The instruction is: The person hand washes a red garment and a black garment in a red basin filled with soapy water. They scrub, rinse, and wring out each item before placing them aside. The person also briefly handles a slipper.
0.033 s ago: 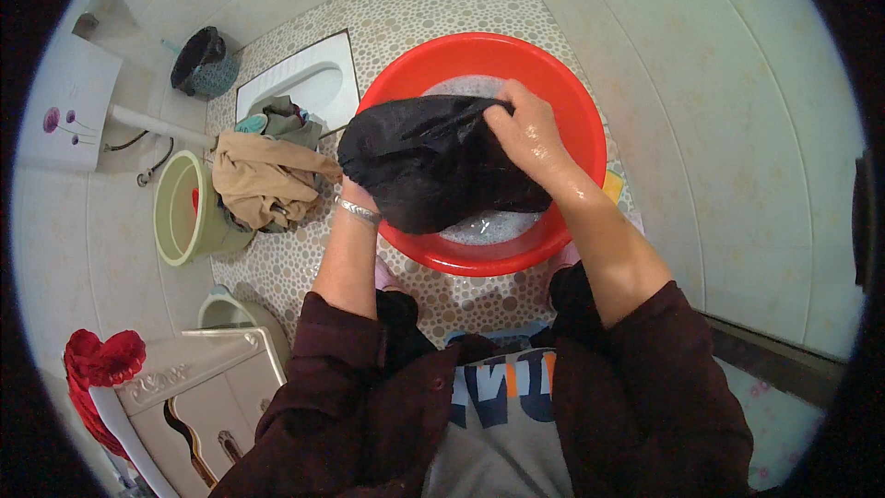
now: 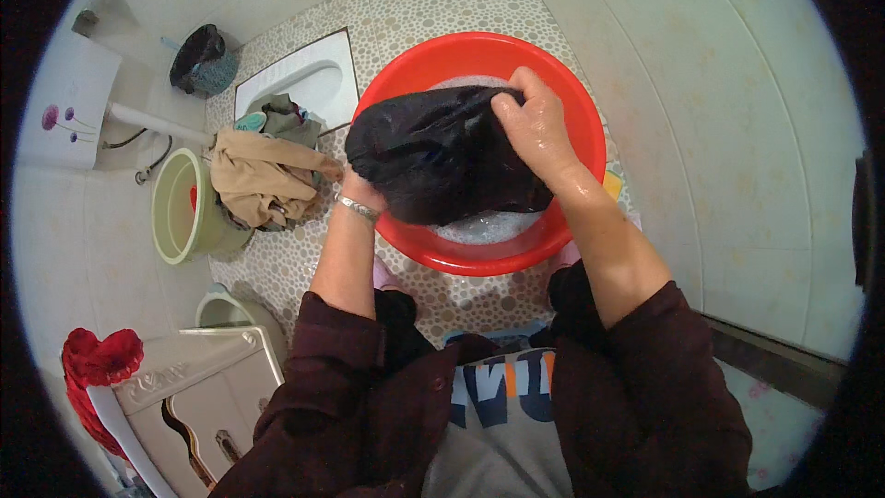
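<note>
A wet black garment (image 2: 442, 157) is stretched between my two hands above a large red basin (image 2: 581, 120). Soapy water (image 2: 489, 227) with white suds shows in the basin around the cloth. My right hand (image 2: 539, 129) pinches the garment's upper right edge between thumb and fingers; its skin glistens with water. At the garment's left end, my left hand (image 2: 365, 192) grips from below, its fingers mostly hidden by the cloth. A silver bracelet (image 2: 356, 208) circles my left wrist. What kind of garment it is, I cannot tell.
Left of the basin, a tan garment (image 2: 263, 171) and other clothes lie heaped beside a pale green bucket (image 2: 171, 226). Behind them are a squat toilet (image 2: 318, 83) and a lined bin (image 2: 207, 65). A white cabinet (image 2: 207, 387) stands lower left. Tiled wall (image 2: 737, 129) rises at right.
My right hand has shifted slightly to the right and up with its edge of the black garment. The garment's left end has moved a little right, and its folds have changed.
</note>
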A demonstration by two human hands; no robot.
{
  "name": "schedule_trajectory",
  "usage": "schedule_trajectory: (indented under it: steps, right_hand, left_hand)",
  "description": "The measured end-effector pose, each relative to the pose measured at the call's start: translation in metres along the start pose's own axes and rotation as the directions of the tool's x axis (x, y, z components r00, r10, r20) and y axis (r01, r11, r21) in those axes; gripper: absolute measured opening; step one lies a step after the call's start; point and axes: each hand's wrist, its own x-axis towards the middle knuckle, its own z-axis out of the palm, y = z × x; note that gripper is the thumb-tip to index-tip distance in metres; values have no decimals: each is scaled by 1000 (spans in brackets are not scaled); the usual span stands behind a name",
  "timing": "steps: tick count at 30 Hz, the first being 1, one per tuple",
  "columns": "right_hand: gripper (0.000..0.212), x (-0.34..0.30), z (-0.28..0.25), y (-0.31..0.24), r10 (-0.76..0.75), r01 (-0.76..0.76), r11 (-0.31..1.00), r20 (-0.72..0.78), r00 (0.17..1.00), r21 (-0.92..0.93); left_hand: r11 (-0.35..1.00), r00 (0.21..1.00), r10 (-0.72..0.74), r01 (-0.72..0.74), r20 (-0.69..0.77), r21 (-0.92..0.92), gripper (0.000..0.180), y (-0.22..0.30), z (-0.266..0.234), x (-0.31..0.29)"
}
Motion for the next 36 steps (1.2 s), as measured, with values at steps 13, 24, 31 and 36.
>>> schedule_trajectory:
  steps: [13, 24, 31, 36]
  right_hand:
    - [44, 15, -14, 34, 46, 95, 925, 358, 932, -367]
    - [30, -10, 41, 25, -54, 127, 985, 479, 876, -120]
    - [30, 5, 23, -1, 74, -102, 973, 135, 988, 209]
    - [31, 10, 20, -11, 167, -228, 608, 158, 973, 760]
  left_hand:
    - [998, 999, 35, -34, -15, 59, 42, -16, 41, 0]
    - [980, 976, 199, -197, 92, -30, 38, -4, 39, -2]
    - [912, 921, 263, -140, -288, 385, 30, -13, 60, -11]
    - [780, 998, 24, 15, -54, 626, 50, -13, 40, -12]
